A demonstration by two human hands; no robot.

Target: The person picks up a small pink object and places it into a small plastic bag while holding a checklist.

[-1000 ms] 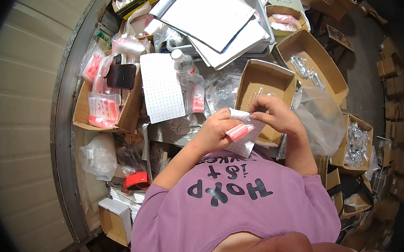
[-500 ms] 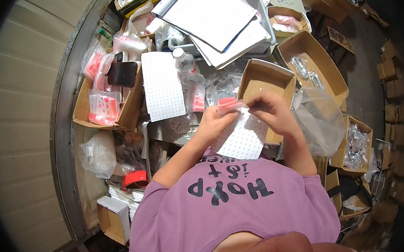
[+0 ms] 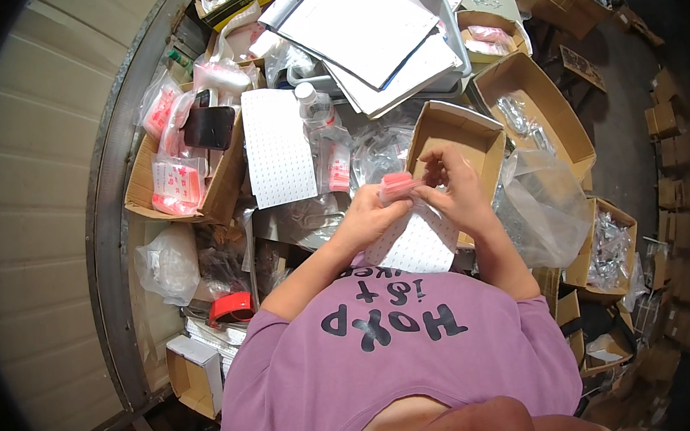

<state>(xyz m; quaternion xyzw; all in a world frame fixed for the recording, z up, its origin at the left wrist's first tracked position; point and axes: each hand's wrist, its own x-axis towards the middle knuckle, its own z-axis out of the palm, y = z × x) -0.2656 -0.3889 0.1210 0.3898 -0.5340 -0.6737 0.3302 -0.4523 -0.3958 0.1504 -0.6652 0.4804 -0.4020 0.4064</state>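
Observation:
In front of my chest, my left hand [image 3: 368, 215] is closed on a small stack of clear plastic bags [image 3: 396, 185] with red-pink markings. Its thumb lies across the lower part of the stack. My right hand [image 3: 459, 191] is just to the right, its thumb reaching to the edge of the bags. The other fingers of that hand are raised and bent, apart from the thumb. Below both hands lies a white sheet [image 3: 414, 240] with rows of small printed marks, its upper part covered by the hands. Whether a label sits on the right thumb is too small to tell.
Beyond the right hand stands an open cardboard box [image 3: 457, 133]. A second printed sheet [image 3: 278, 147] lies to the left, beside a clear bottle [image 3: 315, 107]. A box of red-marked bags [image 3: 178, 185] holds a dark phone [image 3: 209, 127]. Papers [image 3: 361, 25] cover a grey bin.
My right hand has turned, its fingers lifting away and its thumb moving to the bags' edge. My left hand has shifted slightly right with the bags, which now tilt more upright.

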